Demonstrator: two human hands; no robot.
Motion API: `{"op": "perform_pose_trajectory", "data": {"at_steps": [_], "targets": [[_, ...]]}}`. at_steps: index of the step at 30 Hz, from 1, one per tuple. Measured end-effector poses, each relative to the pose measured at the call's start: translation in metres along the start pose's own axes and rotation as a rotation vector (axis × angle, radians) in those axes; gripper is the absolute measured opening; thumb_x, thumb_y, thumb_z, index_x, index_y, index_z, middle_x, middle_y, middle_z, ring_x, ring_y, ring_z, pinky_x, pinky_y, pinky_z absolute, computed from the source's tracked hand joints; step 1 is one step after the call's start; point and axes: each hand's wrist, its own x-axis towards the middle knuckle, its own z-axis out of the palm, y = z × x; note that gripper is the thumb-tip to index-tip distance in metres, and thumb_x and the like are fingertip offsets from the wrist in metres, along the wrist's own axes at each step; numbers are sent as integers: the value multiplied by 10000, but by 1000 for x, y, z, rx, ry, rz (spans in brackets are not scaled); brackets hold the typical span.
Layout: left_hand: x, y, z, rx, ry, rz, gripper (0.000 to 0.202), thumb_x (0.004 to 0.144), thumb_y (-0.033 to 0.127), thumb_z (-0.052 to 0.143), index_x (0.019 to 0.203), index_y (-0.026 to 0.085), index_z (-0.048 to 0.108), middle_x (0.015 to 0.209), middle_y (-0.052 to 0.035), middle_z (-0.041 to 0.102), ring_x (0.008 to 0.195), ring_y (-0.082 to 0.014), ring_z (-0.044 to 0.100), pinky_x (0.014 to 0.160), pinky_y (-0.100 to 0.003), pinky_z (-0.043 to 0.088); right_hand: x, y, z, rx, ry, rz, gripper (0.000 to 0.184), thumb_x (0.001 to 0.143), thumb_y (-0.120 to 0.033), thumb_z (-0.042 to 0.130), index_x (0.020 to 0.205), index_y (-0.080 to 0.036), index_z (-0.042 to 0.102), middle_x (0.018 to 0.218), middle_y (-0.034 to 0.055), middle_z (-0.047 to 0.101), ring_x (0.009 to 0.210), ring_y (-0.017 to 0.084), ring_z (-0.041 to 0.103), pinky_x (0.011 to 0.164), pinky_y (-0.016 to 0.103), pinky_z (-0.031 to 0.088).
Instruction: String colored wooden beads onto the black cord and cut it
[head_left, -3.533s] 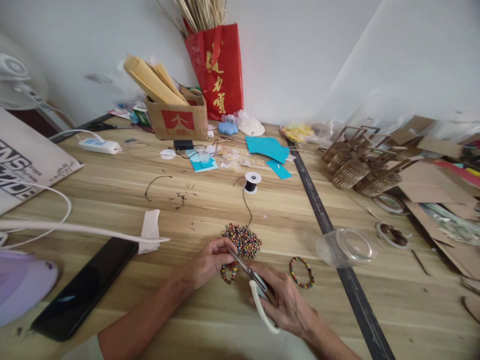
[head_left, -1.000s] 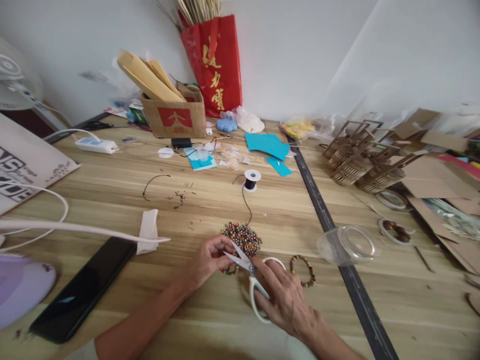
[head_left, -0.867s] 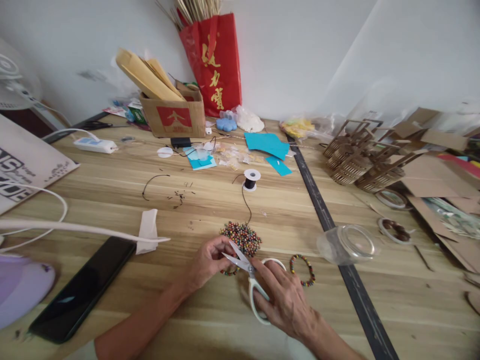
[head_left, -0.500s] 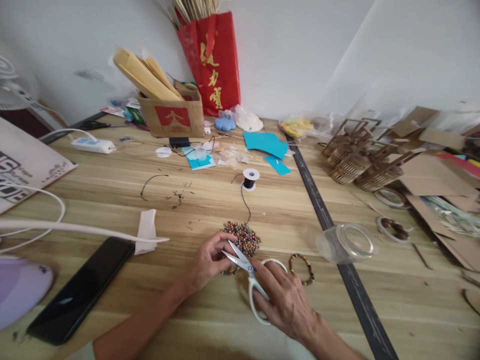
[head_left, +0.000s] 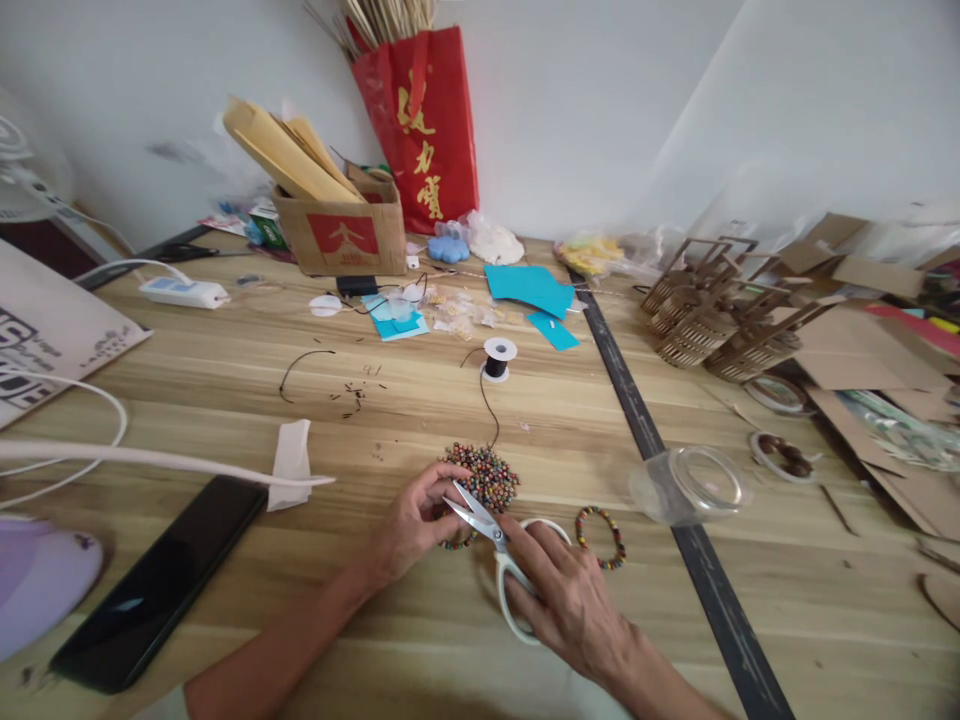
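Observation:
My right hand (head_left: 574, 605) grips white-handled scissors (head_left: 480, 518), fingers through the loops. Their blades stand a little apart, tips at the fingertips of my left hand (head_left: 412, 525). The left fingers are pinched together on a strand of small coloured beads (head_left: 459, 543), which hangs below them and is partly hidden. Whether cord lies between the blades is too small to tell. Just beyond both hands is a heap of multicoloured beads (head_left: 491, 475). A finished-looking beaded bracelet (head_left: 600, 538) lies to the right of the scissors. Dark cord runs from a white spool (head_left: 497, 360) to the heap.
A black phone (head_left: 161, 580) and a white cable (head_left: 172, 458) lie at left. Right of the bracelet, a clear plastic jar (head_left: 690, 487) rests across a black strip. Small woven baskets (head_left: 697, 320) stand at back right, a cardboard box (head_left: 341, 230) at back left.
The scissor blades have come slightly closer together at the left fingertips. Both hands keep nearly the same place; the whole view has shifted a touch.

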Motion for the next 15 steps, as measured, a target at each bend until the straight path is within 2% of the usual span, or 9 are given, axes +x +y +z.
{"op": "perform_pose_trajectory", "data": {"at_steps": [9, 15], "targets": [[0, -1, -1, 44, 18, 5, 435, 684, 232, 773, 1054, 155, 558, 712, 11, 657, 545, -93, 560, 489, -181, 416, -2, 2, 2, -1, -12, 14, 455, 981, -278, 378, 1425, -190, 330, 1007, 100, 610, 800, 193, 625, 651, 286, 530], [1, -1, -3, 62, 30, 8, 413, 701, 233, 765, 1058, 165, 567, 750, 2, 672, 612, -113, 599, 534, -188, 433, -2, 2, 3, 0, 10, 12, 441, 994, -298, 361, 1419, -182, 341, 1003, 103, 619, 834, 190, 629, 645, 265, 529]]}}
